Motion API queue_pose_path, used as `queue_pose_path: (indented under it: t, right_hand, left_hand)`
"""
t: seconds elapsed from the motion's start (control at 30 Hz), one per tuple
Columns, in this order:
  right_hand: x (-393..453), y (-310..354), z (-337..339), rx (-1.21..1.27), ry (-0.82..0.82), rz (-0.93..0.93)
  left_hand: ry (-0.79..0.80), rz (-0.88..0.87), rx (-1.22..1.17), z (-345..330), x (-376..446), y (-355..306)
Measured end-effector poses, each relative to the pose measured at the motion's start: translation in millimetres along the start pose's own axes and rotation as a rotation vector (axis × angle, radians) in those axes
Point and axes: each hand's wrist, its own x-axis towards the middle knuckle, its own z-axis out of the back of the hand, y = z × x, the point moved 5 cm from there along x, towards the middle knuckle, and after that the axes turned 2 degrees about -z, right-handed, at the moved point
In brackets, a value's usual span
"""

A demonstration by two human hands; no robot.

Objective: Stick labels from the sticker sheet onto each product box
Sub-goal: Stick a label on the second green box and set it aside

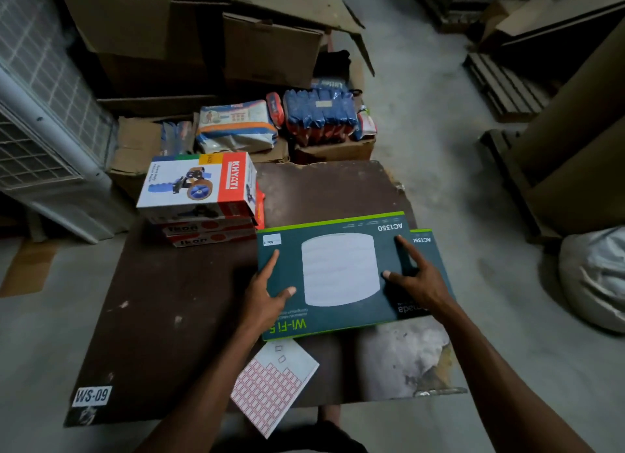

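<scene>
A dark green Wi-Fi box (338,270) lies flat on the brown table (176,300), on top of a second like box (426,241) that shows at its right. My left hand (265,292) grips the top box's left edge, thumb on its face. My right hand (412,276) rests on the right part of the box's face with fingers spread. The sticker sheet (274,381) with red-bordered labels lies on the table just below the box. A small white label (272,240) sits on the box's upper left corner.
A stack of boxes topped by a white and red Khyati box (199,185) stands at the table's left rear. Cartons and wrapped packs (318,114) crowd the floor behind. A white cooler (40,121) is at left, pallets (504,84) and a sack (595,276) at right.
</scene>
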Motion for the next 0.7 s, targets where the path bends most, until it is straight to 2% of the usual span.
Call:
queue_pose_path:
  t: [0.17, 0.37, 0.7]
  right_hand:
    - [31.3, -43.3, 46.7, 0.031, -0.030, -0.099]
    - [62.3, -79.5, 76.8, 0.029, -0.051, -0.163]
    - [83.4, -112.9, 81.1, 0.041, -0.001, -0.172]
  left_hand:
    - [0.090, 0.047, 0.051, -63.4, 39.7, -10.0]
    - [0.119, 0.097, 0.050, -123.3, 81.3, 1.1]
    - [0.074, 0.143, 0.144, -156.3, 84.6, 10.5]
